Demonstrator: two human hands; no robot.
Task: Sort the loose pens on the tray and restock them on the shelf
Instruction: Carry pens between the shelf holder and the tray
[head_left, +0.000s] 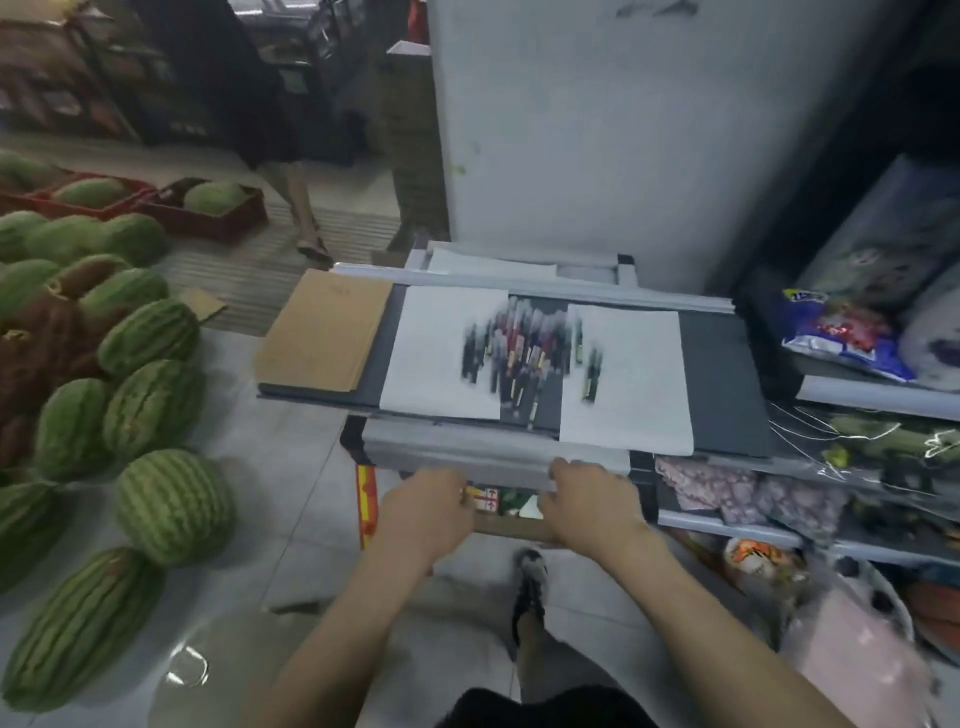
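Loose pens (524, 353) lay heaped (badly blurred) mid-tray (722, 384) — between two white sheets (441, 358). The right hand (592, 501) gripped the front edge of the shelf (467, 454); the left hand (426, 512) hid its fingers — grip unclear.

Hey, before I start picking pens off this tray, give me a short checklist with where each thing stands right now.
1. Pens on the tray: ok, heaped in the middle.
2. Pens sorted: not ok, one mixed heap, with a lone pen to its right.
3. Sheets ready for sorting: ok, one lies flat on each side of the heap.
4. Hands free: cannot tell; left hand and right hand are near the front rail, fingers partly hidden.
5. Cardboard out of the way: ok, at the tray's left end.
6. Pen colours: cannot tell, blurred.
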